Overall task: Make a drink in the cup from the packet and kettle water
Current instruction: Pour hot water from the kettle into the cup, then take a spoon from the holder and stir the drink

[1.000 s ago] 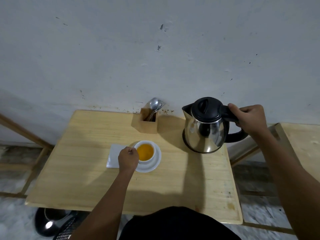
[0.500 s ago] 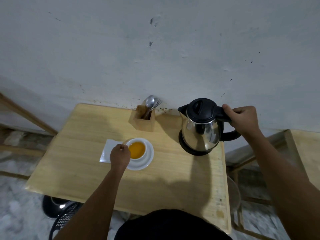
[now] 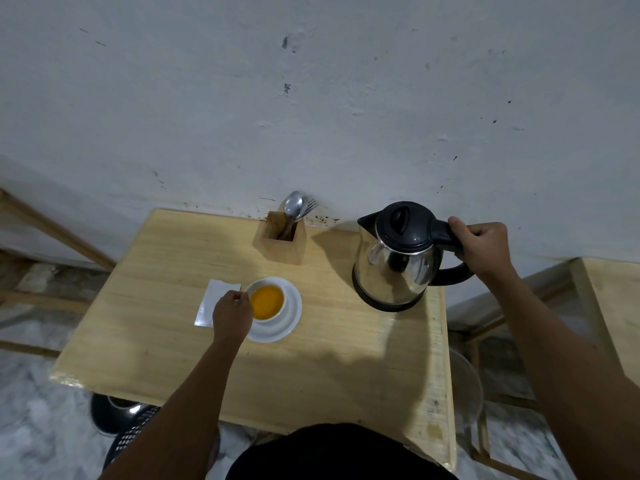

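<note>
A white cup (image 3: 268,301) holding orange liquid stands on a white saucer (image 3: 289,322) near the middle of the wooden table (image 3: 173,341). My left hand (image 3: 231,315) is curled at the cup's left side, holding it. A white packet (image 3: 211,303) lies flat just left of the saucer, partly under that hand. The steel kettle (image 3: 394,265) with a black lid stands upright on the table at the right, and my right hand (image 3: 485,251) grips its black handle.
A wooden holder (image 3: 282,242) with a spoon and fork stands at the table's back edge by the wall. A second wooden table (image 3: 613,306) is at the right. A black fan base (image 3: 110,412) and a dark basket sit on the floor at the lower left.
The kettle has come down and now stands on the table's right side, still in my right hand. My left hand stays at the cup. The camera view has shifted.
</note>
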`<state>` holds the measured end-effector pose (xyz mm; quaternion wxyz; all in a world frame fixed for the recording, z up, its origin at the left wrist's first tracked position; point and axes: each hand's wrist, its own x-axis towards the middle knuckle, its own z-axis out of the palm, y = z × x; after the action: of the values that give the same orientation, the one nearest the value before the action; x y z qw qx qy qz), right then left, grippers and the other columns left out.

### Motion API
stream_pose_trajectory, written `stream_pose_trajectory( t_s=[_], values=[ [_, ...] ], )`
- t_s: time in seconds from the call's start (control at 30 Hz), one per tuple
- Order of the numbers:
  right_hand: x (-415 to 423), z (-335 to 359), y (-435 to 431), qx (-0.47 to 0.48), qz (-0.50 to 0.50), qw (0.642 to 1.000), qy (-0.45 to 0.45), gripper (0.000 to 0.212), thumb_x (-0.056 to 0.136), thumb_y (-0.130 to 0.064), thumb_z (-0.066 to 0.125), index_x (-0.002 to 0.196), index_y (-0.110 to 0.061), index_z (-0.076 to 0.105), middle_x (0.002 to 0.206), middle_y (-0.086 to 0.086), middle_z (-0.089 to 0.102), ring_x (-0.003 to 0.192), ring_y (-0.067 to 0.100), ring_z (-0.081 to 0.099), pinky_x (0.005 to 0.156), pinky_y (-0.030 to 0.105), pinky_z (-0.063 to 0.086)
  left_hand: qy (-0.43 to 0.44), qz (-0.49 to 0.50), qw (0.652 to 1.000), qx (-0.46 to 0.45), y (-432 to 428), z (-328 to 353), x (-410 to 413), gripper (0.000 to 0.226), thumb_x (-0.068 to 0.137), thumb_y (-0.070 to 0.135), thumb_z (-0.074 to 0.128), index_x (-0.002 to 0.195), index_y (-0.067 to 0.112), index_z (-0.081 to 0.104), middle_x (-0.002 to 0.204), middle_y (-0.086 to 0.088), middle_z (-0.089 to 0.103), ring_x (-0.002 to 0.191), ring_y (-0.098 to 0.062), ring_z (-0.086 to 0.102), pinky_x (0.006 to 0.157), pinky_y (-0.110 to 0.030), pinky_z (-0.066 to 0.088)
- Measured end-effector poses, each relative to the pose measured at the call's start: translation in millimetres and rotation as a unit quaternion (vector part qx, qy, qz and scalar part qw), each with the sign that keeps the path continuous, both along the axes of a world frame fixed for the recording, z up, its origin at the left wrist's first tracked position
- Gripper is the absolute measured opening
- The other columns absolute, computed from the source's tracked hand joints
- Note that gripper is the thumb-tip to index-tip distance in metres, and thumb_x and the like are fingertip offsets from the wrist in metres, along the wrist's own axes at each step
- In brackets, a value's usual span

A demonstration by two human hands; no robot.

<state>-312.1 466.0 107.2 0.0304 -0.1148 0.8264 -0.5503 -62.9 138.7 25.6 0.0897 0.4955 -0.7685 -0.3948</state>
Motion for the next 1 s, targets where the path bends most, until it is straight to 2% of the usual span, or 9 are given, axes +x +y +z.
stream_pose_trajectory(
  t_s=[0.13,0.23,0.3,0.43,0.57,0.63,0.7,0.87,1.0],
  values=[
    [-2.0,3.2,-1.8,0.018,-0.009,1.0,0.008,0.065,0.093,-0.031,0.061,0.03,-0.019,0.047,0.029,-0.005,0.037,0.03,0.01,0.034,0.044,0.023,0.033,-0.005,0.022,0.999,0.026,-2.9,-0.3,-1.7,0.027,0.094,0.016,0.046,0.109,0.001,0.063,0.109,-0.022,0.067,0.101,-0.038,0.062,0.086,-0.041,0.048],
    [-0.6,4.9,-3.1,0.019,-0.022,0.999,0.023,0.063,0.092,-0.041,0.055,0.034,-0.017,0.05,0.033,0.006,0.047,0.033,0.018,0.044,0.049,0.028,0.039,-0.003,0.018,0.999,0.03,-3.1,-1.2,-0.6,0.027,0.094,0.016,0.047,0.108,0.001,0.063,0.107,-0.021,0.067,0.09,-0.031,0.06,0.083,-0.04,0.048],
    [2.0,4.2,-3.2,0.023,-0.031,0.999,0.029,0.068,0.09,-0.049,0.049,0.041,-0.002,0.05,0.04,0.016,0.049,0.039,0.03,0.046,0.05,0.035,0.039,0.001,0.007,1.0,0.025,-3.4,-2.6,0.1,0.026,0.094,0.014,0.046,0.101,-0.003,0.064,0.1,-0.021,0.068,0.09,-0.033,0.061,0.077,-0.036,0.044],
    [13.6,6.6,-9.0,0.045,-0.085,0.995,0.018,0.059,0.095,-0.041,0.048,0.046,-0.01,0.035,0.04,-0.006,0.029,0.044,0.019,0.027,0.052,0.03,0.023,0.004,-0.01,1.0,0.007,-4.2,-1.7,0.3,0.03,0.095,0.012,0.044,0.089,-0.01,0.063,0.091,-0.026,0.067,0.085,-0.035,0.06,0.075,-0.038,0.043],
    [30.7,8.7,-18.3,0.049,-0.151,0.987,0.017,0.044,0.097,-0.04,0.044,0.07,-0.009,0.057,0.065,0.002,0.05,0.061,0.014,0.044,0.061,0.033,0.038,-0.005,-0.03,0.999,0.019,-5.8,0.2,1.5,0.025,0.095,0.013,0.046,0.088,-0.005,0.063,0.091,-0.022,0.067,0.085,-0.031,0.059,0.083,-0.044,0.048],
    [41.4,15.1,-29.0,0.076,-0.169,0.982,0.045,0.031,0.094,-0.04,0.047,0.093,-0.016,0.067,0.095,0.001,0.061,0.083,0.013,0.055,0.078,0.034,0.048,-0.003,-0.033,0.999,0.028,-9.5,0.0,2.5,0.03,0.094,0.017,0.048,0.084,-0.007,0.063,0.087,-0.023,0.067,0.081,-0.03,0.059,0.079,-0.043,0.048],
    [51.9,25.6,-43.3,0.101,-0.175,0.973,0.113,0.026,0.091,-0.038,0.051,0.1,-0.021,0.068,0.107,-0.002,0.06,0.095,0.014,0.058,0.09,0.039,0.048,-0.002,-0.028,0.998,0.063,-15.9,-0.3,3.6,0.033,0.092,0.021,0.05,0.082,-0.008,0.063,0.079,-0.021,0.066,0.075,-0.028,0.058,0.075,-0.043,0.049],
    [92.1,49.8,-113.3,0.113,-0.053,0.96,0.251,0.013,0.09,-0.027,0.06,0.093,-0.019,0.07,0.094,-0.005,0.064,0.084,0.011,0.058,0.076,0.029,0.047,-0.022,-0.068,0.985,0.157,-37.1,4.5,5.5,0.029,0.089,0.022,0.053,0.09,-0.005,0.064,0.072,-0.014,0.063,0.068,-0.023,0.058,0.066,-0.034,0.048],
    [106.9,36.7,-178.4,0.18,0.069,0.974,0.115,0.018,0.089,-0.039,0.057,0.093,-0.03,0.072,0.094,-0.012,0.065,0.079,0.006,0.06,0.069,0.027,0.048,-0.035,-0.131,0.969,0.206,-53.3,10.7,6.0,0.021,0.092,0.021,0.056,0.081,0.005,0.064,0.065,-0.007,0.06,0.06,-0.018,0.056,0.057,-0.027,0.048]
  ],
)
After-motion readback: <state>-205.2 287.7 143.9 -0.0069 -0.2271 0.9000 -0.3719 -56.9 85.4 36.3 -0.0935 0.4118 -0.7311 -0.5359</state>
